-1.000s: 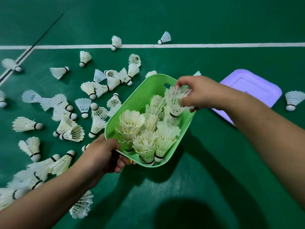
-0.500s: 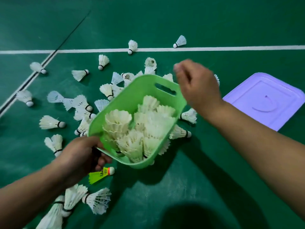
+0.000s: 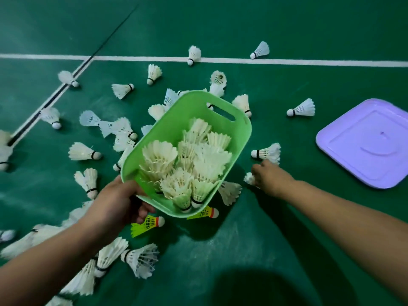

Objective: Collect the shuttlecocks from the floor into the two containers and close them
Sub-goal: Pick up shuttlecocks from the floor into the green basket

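Green container (image 3: 240, 138) in the left grip (image 3: 114, 206); right grip (image 3: 268, 177) on a floor shuttlecock (image 3: 249, 179), closure hidden.

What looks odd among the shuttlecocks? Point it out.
Two yellow shuttlecocks lie on the floor just under the near edge of the green container, the only coloured ones among the white. The container itself is tilted, held up by the left hand.
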Motion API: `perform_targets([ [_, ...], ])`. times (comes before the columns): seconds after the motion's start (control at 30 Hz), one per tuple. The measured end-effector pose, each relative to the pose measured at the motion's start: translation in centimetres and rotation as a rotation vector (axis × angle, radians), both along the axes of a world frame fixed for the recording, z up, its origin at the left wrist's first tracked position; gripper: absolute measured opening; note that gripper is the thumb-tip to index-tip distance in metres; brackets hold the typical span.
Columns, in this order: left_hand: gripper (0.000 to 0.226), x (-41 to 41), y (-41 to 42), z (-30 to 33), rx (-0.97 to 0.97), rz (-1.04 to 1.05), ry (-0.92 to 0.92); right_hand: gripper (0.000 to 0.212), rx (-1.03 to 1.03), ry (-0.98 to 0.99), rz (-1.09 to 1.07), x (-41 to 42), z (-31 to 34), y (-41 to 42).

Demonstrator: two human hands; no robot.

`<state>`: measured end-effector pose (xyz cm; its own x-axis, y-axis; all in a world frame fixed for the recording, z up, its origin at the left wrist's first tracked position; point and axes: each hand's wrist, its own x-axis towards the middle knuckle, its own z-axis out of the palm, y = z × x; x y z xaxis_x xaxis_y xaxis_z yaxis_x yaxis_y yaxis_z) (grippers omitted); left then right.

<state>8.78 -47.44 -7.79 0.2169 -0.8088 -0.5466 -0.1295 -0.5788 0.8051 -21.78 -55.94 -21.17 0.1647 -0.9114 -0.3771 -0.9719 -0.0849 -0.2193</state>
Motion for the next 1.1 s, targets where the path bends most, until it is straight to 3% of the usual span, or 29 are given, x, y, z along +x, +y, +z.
perform_targets([
  [0.07, 0.010, -0.3, 0.7, -0.1, -0.004, -0.025, -0.006, 0.024, -0.119, -0.207, -0.250, -1.5, 1.4, -1.2],
  [0.13, 0.013, -0.6, 1.1, 0.0, -0.003, -0.032, -0.005, 0.026, -0.479, -0.399, -0.477, -3.0, 5.2, -1.6],
  [0.2, 0.014, -0.8, 1.4, 0.2, 0.000, -0.039, 0.005, 0.027, -0.839, -0.538, -0.482, -3.6, 10.1, -1.0],
  [0.27, 0.013, -1.0, 1.5, 0.4, 0.005, -0.041, 0.014, 0.030, -0.978, -0.628, -0.374, -2.9, 13.7, 0.2],
  [0.37, 0.011, -1.5, 1.5, 0.6, 0.003, -0.042, 0.029, 0.025, -0.865, -0.666, -0.163, 0.6, 15.8, 2.3],
  [0.57, 0.013, -2.4, 1.5, 1.0, -0.001, -0.079, 0.039, 0.027, -0.259, -0.340, 0.143, 4.5, 14.1, 2.7],
  [0.67, 0.015, -2.1, 1.8, 1.0, 0.001, -0.096, 0.025, 0.041, -0.271, -0.210, 0.257, 4.8, 13.8, 2.2],
  [0.73, 0.013, -1.8, 1.9, 0.9, 0.013, -0.079, 0.023, 0.045, -0.460, -0.302, 0.163, 4.3, 13.4, 1.8],
  [0.87, 0.011, -1.2, 1.3, 0.6, 0.001, -0.051, 0.013, 0.037, -0.783, -0.576, -0.293, 1.0, 10.1, -1.1],
  [0.93, 0.011, -0.8, 1.1, 0.5, -0.009, -0.032, 0.005, 0.034, -0.582, -0.498, -0.533, -1.1, 7.0, -3.1],
  [1.03, 0.011, -0.4, 0.9, 0.4, -0.014, -0.002, -0.007, 0.032, -0.049, -0.484, -0.694, -2.0, 2.8, -3.6],
  [1.1, 0.011, -0.3, 0.9, 0.5, -0.017, 0.007, -0.010, 0.030, 0.025, -0.552, -0.677, -1.8, 1.2, -3.1],
])
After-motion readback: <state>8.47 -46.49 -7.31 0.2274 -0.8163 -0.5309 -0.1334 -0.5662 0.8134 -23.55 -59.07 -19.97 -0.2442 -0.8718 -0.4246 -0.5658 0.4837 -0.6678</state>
